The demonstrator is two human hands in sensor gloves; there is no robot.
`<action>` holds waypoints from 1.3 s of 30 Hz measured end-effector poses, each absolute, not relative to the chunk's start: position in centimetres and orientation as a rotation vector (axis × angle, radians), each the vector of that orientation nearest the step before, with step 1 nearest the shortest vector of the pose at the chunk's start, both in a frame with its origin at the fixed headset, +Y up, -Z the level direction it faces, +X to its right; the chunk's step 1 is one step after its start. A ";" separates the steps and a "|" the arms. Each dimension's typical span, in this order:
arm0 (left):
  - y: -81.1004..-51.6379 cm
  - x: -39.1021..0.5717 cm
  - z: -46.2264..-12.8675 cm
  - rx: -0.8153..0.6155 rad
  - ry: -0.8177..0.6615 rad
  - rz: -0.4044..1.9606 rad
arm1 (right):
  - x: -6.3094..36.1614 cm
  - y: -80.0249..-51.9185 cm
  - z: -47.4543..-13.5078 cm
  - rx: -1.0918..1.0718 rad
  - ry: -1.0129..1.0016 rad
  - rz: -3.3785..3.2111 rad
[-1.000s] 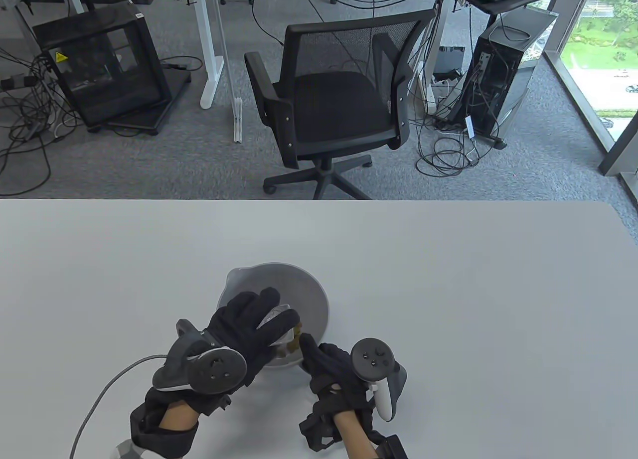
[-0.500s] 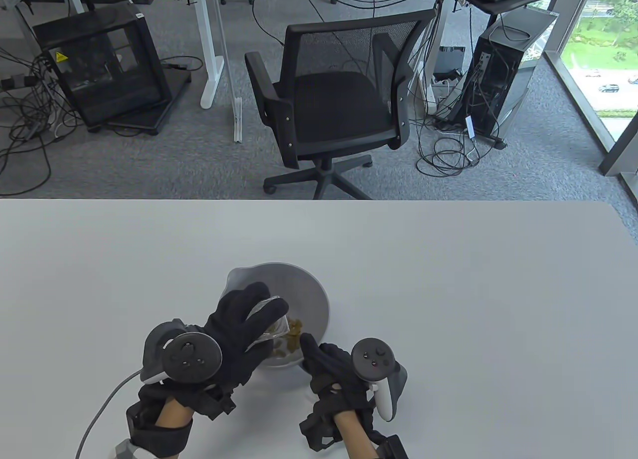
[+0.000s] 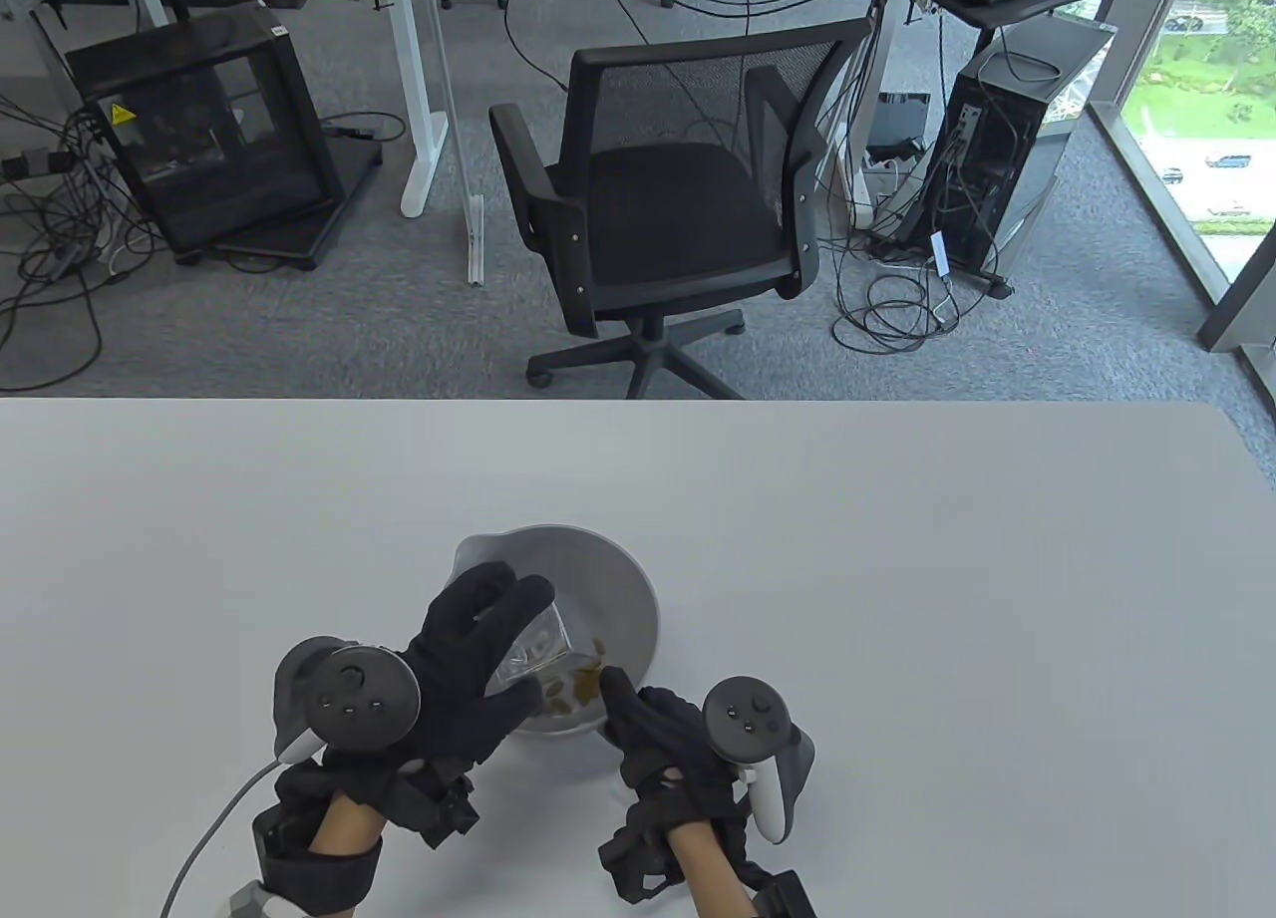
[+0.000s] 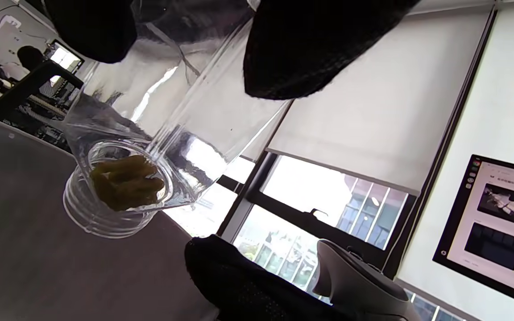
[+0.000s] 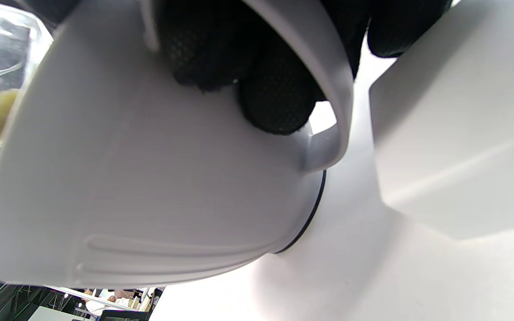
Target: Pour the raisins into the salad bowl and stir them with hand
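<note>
The left hand [image 3: 469, 659] grips a clear jar [image 3: 533, 649], tipped mouth-down over the bowl [image 3: 628, 599], fingers wrapped round its body. In the left wrist view a clump of raisins [image 4: 125, 183] sits right in the jar's neck, and the table view shows more of them [image 3: 573, 684] already lying on the bowl's near side. The right hand [image 3: 663, 739] curls its fingers through the bowl's handle [image 5: 328, 111], steadying it.

Here's the danger: that clump looks wedged, so a harder shake to free it could fling raisins over the near rim, where the mouth hangs close to the edge. A smooth jar in a fabric glove might also slip if tilted steeper. And if the right hand pulls on the handle, the bowl could tilt or slide.

The tabletop [image 3: 897, 579] is plain pale grey, with only the bowl on it. Beyond its far edge stands a black mesh chair [image 3: 668, 200] on grey carpet, cables trailing about, a computer tower [image 3: 997, 170] to the right, a dark cabinet [image 3: 199, 131] to the left, and a window [image 3: 1206, 111] showing greenery.
</note>
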State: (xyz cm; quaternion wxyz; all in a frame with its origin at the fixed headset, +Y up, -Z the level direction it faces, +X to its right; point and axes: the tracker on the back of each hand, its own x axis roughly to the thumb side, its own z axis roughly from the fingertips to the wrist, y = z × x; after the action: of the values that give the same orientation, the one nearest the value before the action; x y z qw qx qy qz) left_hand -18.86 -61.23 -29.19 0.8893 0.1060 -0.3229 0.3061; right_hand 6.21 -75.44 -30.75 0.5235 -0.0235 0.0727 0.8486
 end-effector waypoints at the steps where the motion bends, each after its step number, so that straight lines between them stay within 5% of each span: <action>1: -61.2 -18.8 -29.2 0.219 -0.673 0.590 | 6.2 -75.4 -30.7 -0.056 0.174 2.031; 4: -61.4 -18.8 -29.3 0.186 -0.652 0.623 | 6.2 -75.4 -30.8 -0.056 0.175 2.031; 9: -62.5 -19.9 -29.8 0.264 -0.357 0.700 | 6.2 -75.4 -30.7 -0.056 0.175 2.028; 14: -62.9 -20.2 -30.2 0.255 -0.296 0.681 | 6.2 -75.4 -30.7 -0.056 0.175 2.028; 28: -62.2 -19.5 -29.9 0.055 -0.426 0.650 | 6.2 -75.5 -30.7 -0.055 0.178 2.024; 39: -62.0 -18.7 -29.7 0.064 -0.519 0.605 | 6.2 -75.5 -30.6 -0.056 0.177 2.018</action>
State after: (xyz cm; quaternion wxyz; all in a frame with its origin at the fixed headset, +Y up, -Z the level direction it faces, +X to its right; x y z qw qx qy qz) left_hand -18.65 -61.99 -29.75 0.9211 0.0312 -0.2528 0.2945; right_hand 6.22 -75.47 -30.64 0.5291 -0.0234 0.0743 0.8450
